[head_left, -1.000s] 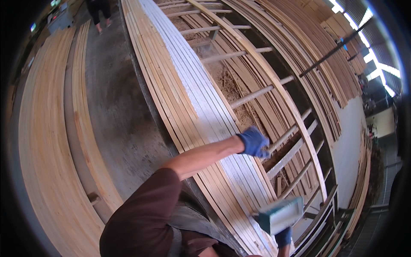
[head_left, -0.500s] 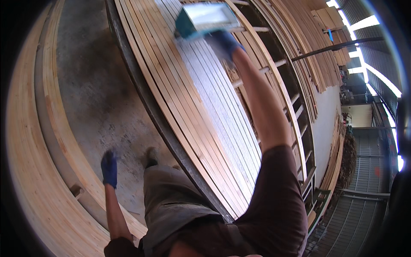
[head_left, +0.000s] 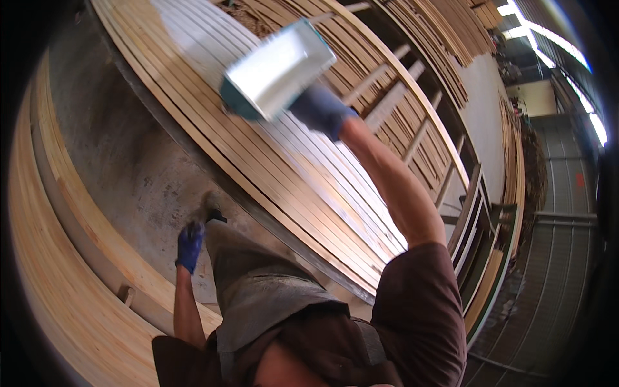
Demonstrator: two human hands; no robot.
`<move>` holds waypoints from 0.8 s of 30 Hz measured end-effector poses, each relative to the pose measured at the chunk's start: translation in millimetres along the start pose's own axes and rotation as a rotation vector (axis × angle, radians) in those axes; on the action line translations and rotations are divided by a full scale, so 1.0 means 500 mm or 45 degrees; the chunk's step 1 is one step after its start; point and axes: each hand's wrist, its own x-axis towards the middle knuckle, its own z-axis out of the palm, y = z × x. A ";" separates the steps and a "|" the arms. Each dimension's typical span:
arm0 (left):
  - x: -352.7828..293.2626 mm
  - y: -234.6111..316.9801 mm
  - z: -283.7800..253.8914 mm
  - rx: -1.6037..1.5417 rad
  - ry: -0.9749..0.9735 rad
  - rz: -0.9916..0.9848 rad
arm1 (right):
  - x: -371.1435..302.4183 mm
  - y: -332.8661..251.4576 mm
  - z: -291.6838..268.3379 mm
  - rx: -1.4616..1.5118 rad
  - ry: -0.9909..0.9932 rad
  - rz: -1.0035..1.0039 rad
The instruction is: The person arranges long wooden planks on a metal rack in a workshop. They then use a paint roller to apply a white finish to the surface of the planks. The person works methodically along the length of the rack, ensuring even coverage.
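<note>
My right hand (head_left: 319,111), in a blue glove, grips the near right side of a teal box-shaped glue spreader (head_left: 280,71). The spreader is tilted over the boards, its white inside facing up; motion blurs it a little. Under it runs a row of long narrow wooden boards (head_left: 213,119) laid side by side. A glossy whitish wet layer (head_left: 351,187) coats the boards along the right part of the row. My left hand (head_left: 189,246), also blue-gloved, hangs low at my side above the floor with loose fingers and nothing visible in it.
A dark metal edge (head_left: 174,132) borders the board row. On the left lies a stack of long planks (head_left: 58,258). To the right stands a wooden rack with rungs (head_left: 419,138), with timber piles (head_left: 432,45) beyond it. Concrete floor (head_left: 109,122) lies between the stacks.
My right hand has brought the glue spreader nearer and turned it, so its inside shows more. My left hand has swung slightly right. The view has turned and shifted along the boards.
</note>
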 end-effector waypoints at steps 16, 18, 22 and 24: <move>-0.187 0.646 0.303 0.640 0.552 1.019 | -1.490 -0.435 -0.308 -0.102 0.303 1.414; -0.175 0.622 0.309 0.698 0.657 0.996 | -1.499 -0.464 -0.319 -0.149 0.556 1.300; -0.168 0.599 0.320 0.684 0.633 1.012 | -1.499 -0.371 -0.325 -0.366 0.083 1.215; -0.168 0.595 0.333 0.670 0.549 0.958 | -1.369 -0.300 -0.251 -0.032 0.359 1.260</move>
